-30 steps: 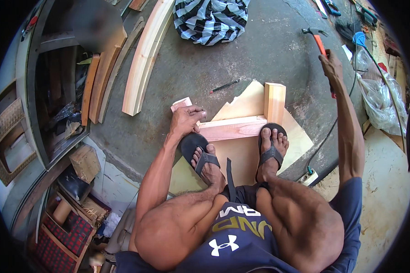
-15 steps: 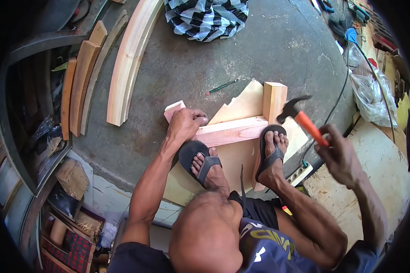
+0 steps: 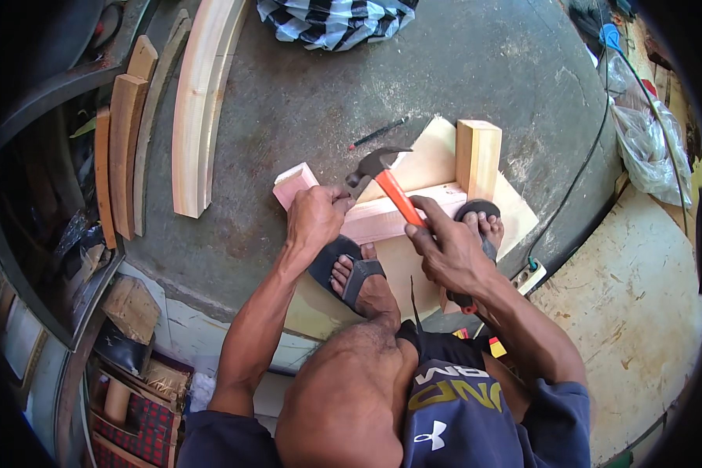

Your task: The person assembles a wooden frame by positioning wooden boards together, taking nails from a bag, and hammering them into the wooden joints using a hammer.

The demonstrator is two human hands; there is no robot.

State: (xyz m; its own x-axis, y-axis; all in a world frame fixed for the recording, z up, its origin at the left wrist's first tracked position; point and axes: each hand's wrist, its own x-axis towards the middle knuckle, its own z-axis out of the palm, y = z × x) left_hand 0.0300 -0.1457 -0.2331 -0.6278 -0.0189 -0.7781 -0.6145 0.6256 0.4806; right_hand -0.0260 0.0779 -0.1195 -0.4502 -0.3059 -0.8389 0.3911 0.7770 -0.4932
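My right hand [image 3: 454,253] grips a claw hammer [image 3: 398,196] with an orange handle and dark head. The hammer head is close beside the fingertips of my left hand [image 3: 313,218]. Those fingers are pinched together at the left end of a pale wooden rail [image 3: 374,222]; whatever they hold is too small to make out. Under that hand a pinkish wood block [image 3: 293,185] sticks out. A squared wooden post [image 3: 478,160] stands at the rail's right end. My sandalled feet, the left sandal [image 3: 337,261] among them, press against the near side of the rail.
A thin pale board [image 3: 429,152] lies under the wood. Beyond it is a pencil [image 3: 378,132]. Curved timbers [image 3: 199,117] lie to the left, and a checked plastic bag [image 3: 335,19] sits at the far side. At right are a cable, a power strip [image 3: 529,277] and clear plastic bags [image 3: 651,152].
My right hand has swung the hammer left and inward, from beyond the post to beside my left fingertips. My left hand stays pinched at the rail's end. The view has shifted slightly.
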